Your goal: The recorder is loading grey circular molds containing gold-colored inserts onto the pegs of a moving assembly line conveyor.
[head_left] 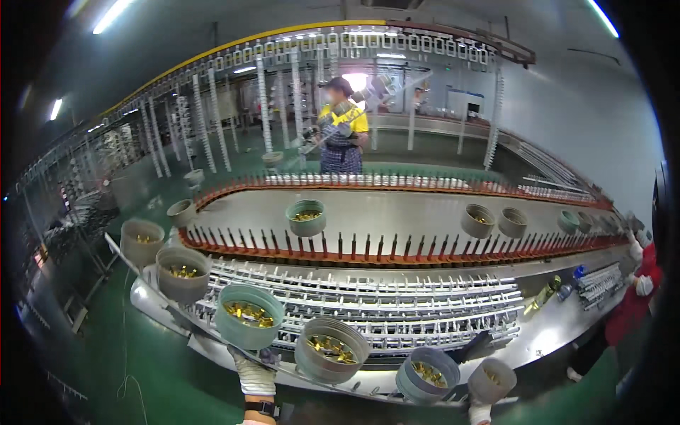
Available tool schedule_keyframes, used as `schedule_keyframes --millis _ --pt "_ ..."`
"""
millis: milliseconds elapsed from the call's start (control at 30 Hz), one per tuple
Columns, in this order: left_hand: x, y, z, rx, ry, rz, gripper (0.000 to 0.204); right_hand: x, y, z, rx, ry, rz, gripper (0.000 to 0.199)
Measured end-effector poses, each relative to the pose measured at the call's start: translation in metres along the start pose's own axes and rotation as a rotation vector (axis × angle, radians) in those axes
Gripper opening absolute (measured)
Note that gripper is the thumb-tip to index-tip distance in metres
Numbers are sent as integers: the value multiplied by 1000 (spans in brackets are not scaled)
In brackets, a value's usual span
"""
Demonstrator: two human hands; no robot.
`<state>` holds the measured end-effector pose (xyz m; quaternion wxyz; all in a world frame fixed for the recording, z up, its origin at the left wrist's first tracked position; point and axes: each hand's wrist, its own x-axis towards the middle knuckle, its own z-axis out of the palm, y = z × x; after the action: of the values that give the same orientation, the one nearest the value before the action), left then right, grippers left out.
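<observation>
In a white glove, my left hand (255,375) reaches in from the lower edge, with a dark band on the wrist. It is just below a green tub (249,340) of small brass-coloured parts, which hides the fingertips. A small dark purplish thing lies beside the fingers. My right hand (480,413), also gloved, shows only in part under a small grey tub (496,386); its fingers are hidden. Between the hands stand a grey tub (322,372) and a bluish tub (418,393), both with brass-coloured parts. I cannot tell whether either hand grips anything.
White metal racks (354,304) lie across the bench. Behind them an orange-red conveyor (397,261) with upright pins loops round. More tubs (307,225) stand inside it. A person in yellow (343,134) stands beyond; another in red (637,297) is at the right. Racks hang overhead.
</observation>
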<state>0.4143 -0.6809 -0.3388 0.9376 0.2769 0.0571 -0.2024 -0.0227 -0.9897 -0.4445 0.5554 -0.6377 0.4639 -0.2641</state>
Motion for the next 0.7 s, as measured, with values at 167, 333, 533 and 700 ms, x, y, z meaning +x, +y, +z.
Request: schedule_keyframes --millis 167,333,533,700 --pt "-88 31 66 -20 60 357 56 -3 73 51 -190 -350 22 39" --pt "-173 35 44 30 11 354 59 36 128 75 -309 -681 -54 39" --pt "-282 16 54 158 187 591 57 76 185 104 -367 -937 -173 38" --pt "-337 27 35 47 508 808 48 98 286 124 -425 -1032 -268 38"
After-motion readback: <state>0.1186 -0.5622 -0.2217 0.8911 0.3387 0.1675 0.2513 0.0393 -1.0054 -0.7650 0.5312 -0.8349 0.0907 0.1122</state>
